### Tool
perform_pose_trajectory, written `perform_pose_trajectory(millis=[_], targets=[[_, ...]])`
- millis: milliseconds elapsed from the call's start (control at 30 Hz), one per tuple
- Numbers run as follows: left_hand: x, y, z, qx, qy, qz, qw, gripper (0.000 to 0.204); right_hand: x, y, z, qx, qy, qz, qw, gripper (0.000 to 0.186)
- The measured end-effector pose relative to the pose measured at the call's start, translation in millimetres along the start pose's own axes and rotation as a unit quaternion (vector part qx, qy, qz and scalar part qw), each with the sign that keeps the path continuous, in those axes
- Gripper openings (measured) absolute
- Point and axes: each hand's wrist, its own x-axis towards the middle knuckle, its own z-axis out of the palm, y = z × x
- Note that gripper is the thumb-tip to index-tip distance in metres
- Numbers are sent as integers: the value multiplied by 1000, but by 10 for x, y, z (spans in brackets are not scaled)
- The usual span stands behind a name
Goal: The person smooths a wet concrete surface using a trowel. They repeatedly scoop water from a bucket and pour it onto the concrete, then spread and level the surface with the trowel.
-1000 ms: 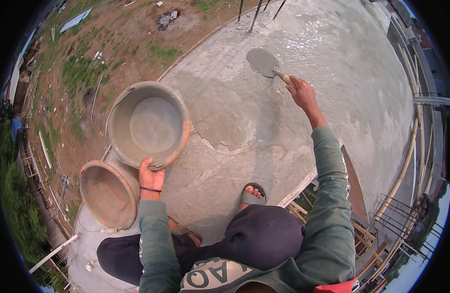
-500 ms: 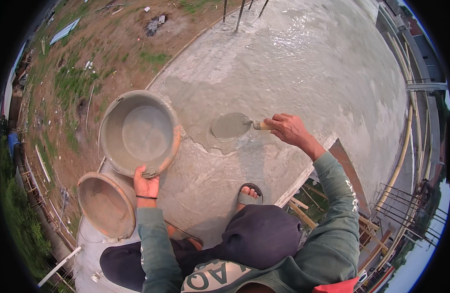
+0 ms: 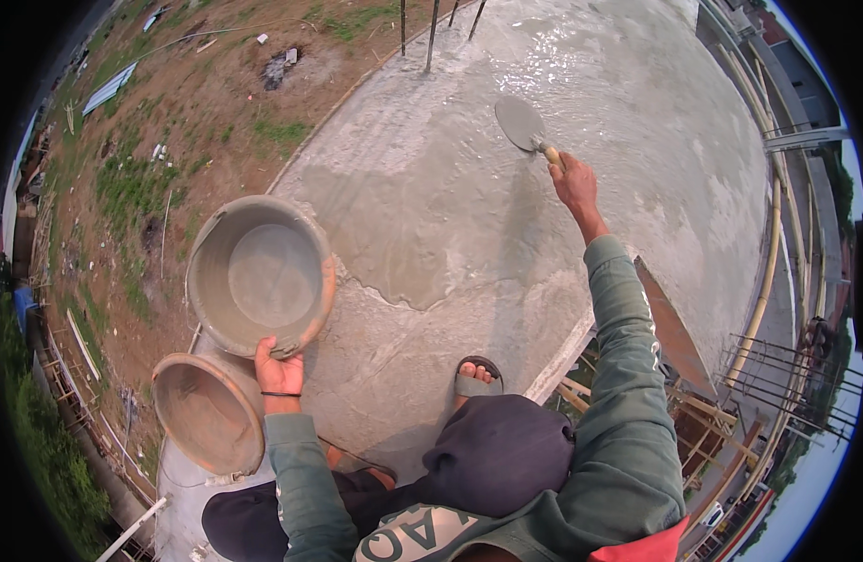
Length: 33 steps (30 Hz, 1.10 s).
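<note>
My right hand (image 3: 576,184) is closed around the wooden handle of a trowel (image 3: 519,123). The trowel's rounded, cement-coated blade is over the wet grey cement (image 3: 384,225) on the slab, out at arm's length; whether it touches the surface I cannot tell. My left hand (image 3: 280,367) grips the near rim of a round basin (image 3: 305,229), which is tilted so that its inside shows. Grey cement residue coats the basin's walls and bottom. Beside my left forearm stands a second, brownish basin (image 3: 206,412), which neither hand touches.
Steel bars (image 3: 433,37) stick up from the slab's far side. The left slab edge drops toward bare ground with grass (image 3: 132,178). Near my right arm is an opening with timber and a raised brown board (image 3: 673,328). Bamboo poles (image 3: 761,281) line the right side.
My right hand has swung the trowel forward and to the right, away from the wet cement's near edge. My left hand still holds the basin, which sits slightly lower in view.
</note>
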Motion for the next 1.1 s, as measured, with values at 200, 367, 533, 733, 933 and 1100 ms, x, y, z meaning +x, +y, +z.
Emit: perform_pose_trajectory(millis=[200,367,533,733,933,1100], targets=[[8,6,-10,4,-3,-10,1000,42,-744,-88,-72,73,-72,-194,976,35],[-1,8,18,-5,4,1,1000,40,-1193,135,-228,50,-81,-179,979,38],[-8,18,44,3,15,4,1000,38,-1364,350,-225,45,24,-64,997,37],[52,28,-42,-1,-8,2,1000,35,-1940,196,-307,52,-99,-159,981,42],[136,44,-163,4,10,-6,1000,44,-2212,559,-471,-41,16,46,998,41],[134,29,-163,16,-8,5,1000,44,-2571,734,-588,22,-20,0,1000,39]])
